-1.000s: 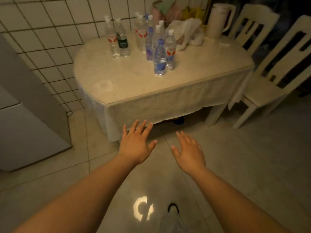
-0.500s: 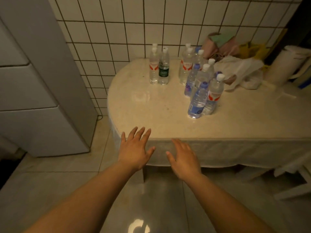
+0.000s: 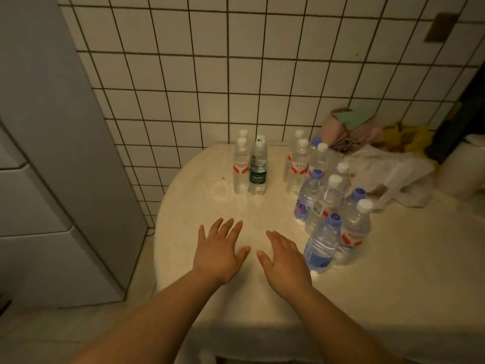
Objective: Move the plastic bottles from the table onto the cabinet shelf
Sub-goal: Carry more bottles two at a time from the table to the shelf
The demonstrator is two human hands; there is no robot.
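Over the table: both of the person's hands hover side by side above the pale table, seen from a head camera looking down.
Left hand: the left hand is released, fingers straight and spread, palm down, holding nothing.
Right hand: the right hand is also released, fingers straight, holding nothing; it sits just left of the nearest bottle without touching it.
Near bottles: a tight cluster of clear plastic bottles stands upright to the right, led by the blue-capped bottle nearest the viewer, with a red-labelled bottle touching its right side.
Far bottles: a green-labelled bottle and a white-capped bottle stand together at the far left of the table, near the tiled wall.
Other items: a crumpled plastic bag lies far right, behind the cluster; a grey cabinet front fills the left side.
Shelf: no cabinet shelf can be made out.
Step in hand: the reach, judged from empty hands and every bottle on the table.
Next move: probably wrapping the right fingers around the blue-capped bottle's body and lifting it straight up, so its close neighbours are not knocked over.
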